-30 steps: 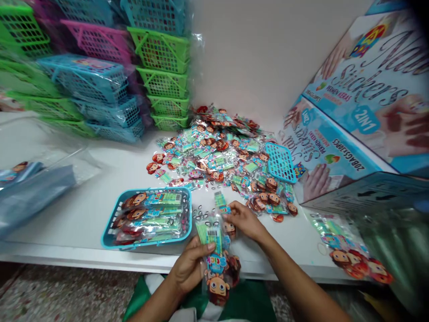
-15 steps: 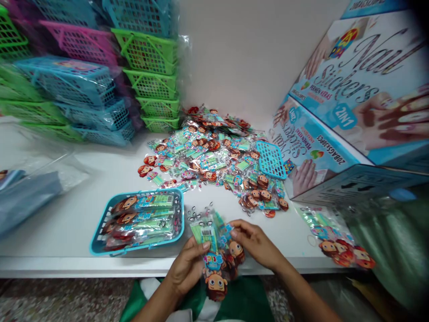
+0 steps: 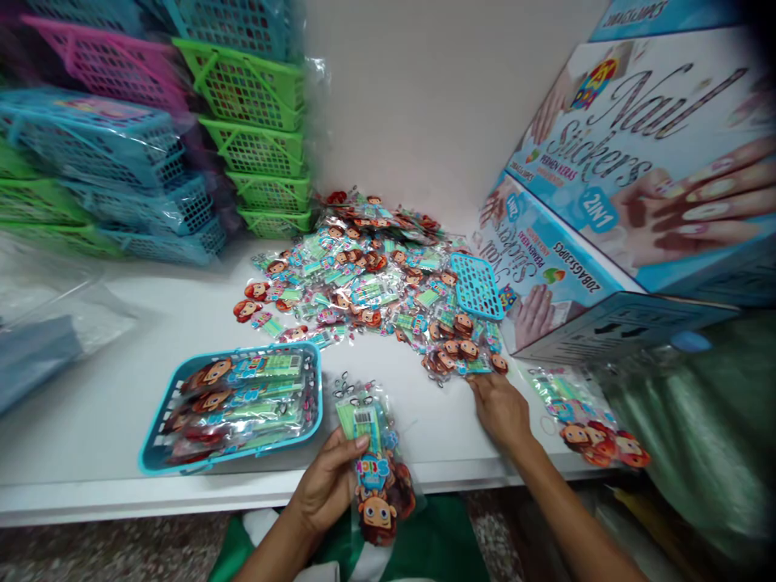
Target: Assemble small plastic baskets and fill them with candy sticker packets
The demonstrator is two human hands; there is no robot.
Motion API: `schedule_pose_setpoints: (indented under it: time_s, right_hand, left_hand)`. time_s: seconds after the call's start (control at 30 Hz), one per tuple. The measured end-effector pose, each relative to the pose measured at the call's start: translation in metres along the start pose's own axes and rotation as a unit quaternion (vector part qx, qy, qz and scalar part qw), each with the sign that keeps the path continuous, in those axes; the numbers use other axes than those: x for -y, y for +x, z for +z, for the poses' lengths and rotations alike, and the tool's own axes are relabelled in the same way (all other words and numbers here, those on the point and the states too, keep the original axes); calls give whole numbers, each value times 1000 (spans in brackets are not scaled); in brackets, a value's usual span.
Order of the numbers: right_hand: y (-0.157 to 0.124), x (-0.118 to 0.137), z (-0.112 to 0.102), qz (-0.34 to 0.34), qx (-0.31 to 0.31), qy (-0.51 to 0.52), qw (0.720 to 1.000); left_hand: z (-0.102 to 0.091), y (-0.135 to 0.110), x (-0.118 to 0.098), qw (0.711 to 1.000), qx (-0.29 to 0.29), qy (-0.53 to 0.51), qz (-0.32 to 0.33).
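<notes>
Near the table's front edge, my left hand (image 3: 331,477) is closed on several clear packets (image 3: 371,465) of green sticks, held in a fan. They carry a "Stick" label and a cartoon head. At the front right of a heap of similar packets (image 3: 364,287), my right hand (image 3: 500,412) has its fingers drawn together at a packet's edge; its fingertips are partly hidden. To the left of my left hand stands a blue plastic basket (image 3: 145,444) with several packets laid in rows.
Wrapped stacks of blue, pink and green baskets (image 3: 260,145) stand at the back left. An empty-looking blue basket (image 3: 478,284) leans on the heap. "Nail Stickers" boxes (image 3: 630,153) rise at the right, with more packets (image 3: 582,416) below them. Clear plastic wrap (image 3: 90,307) lies at the left.
My right hand has left the packets in my left hand and moved right and forward to the heap's edge. My left hand still holds its packets. The view has shifted slightly.
</notes>
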State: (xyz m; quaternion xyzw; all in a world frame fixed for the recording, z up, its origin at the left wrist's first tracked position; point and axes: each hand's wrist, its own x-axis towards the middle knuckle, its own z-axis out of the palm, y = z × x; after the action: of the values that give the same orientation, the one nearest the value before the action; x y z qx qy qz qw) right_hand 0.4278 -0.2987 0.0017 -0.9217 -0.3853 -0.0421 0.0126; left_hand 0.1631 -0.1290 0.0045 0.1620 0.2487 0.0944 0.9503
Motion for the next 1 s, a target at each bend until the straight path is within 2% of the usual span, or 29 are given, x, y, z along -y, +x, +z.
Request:
schedule_pose_setpoints:
  time_s: [0.1, 0.17, 0.23, 0.3, 0.37, 0.4, 0.5, 0.6, 0.67, 0.7, 0.73, 0.83, 0.87, 0.93, 1.0]
  right_hand:
    - [5, 1, -14, -4, -2, 161, 987]
    - [6, 7, -26, 38, 12, 324, 945]
    - [3, 20, -39, 76, 34, 485, 870]
    - [-3, 39, -49, 90, 56, 624, 774]
    - [-10, 61, -57, 92, 74, 718, 686]
    - [-14, 70, -59, 91, 79, 748, 653]
    - [-25, 91, -59, 79, 106, 800, 585]
    - [-37, 102, -53, 58, 175, 818, 545]
    - [-45, 106, -49, 36, 212, 812, 542]
    - [-49, 108, -47, 22, 222, 797, 562]
    - [-52, 109, -46, 3, 228, 769, 598]
    - [-52, 106, -46, -78, 249, 630, 731]
    - [-50, 104, -48, -93, 257, 588, 761]
    - [-42, 99, -52, -68, 259, 554, 788]
    - [-34, 96, -57, 13, 244, 562, 790]
  left_hand:
    - [2, 0, -1, 1000, 14, -14, -2]
    - [6, 0, -2, 999, 34, -24, -2]
    - [10, 1, -4, 998, 51, -38, -4]
    - [13, 3, -4, 997, 62, -49, -8]
    - [14, 4, -3, 996, 69, -56, -5]
    - [14, 4, -3, 996, 70, -60, -3]
    - [11, 5, -2, 994, 75, -75, 10]
    - [8, 5, -4, 993, 80, -85, 29]
    - [7, 5, -6, 992, 84, -86, 35]
    - [7, 5, -7, 992, 86, -85, 37]
    - [7, 4, -7, 992, 86, -82, 41]
    - [7, 3, -7, 994, 88, -50, 37]
    - [7, 2, -7, 995, 89, -33, 28]
    - [7, 0, -6, 996, 88, -1, 13]
    - [7, -2, -6, 996, 83, 20, 11]
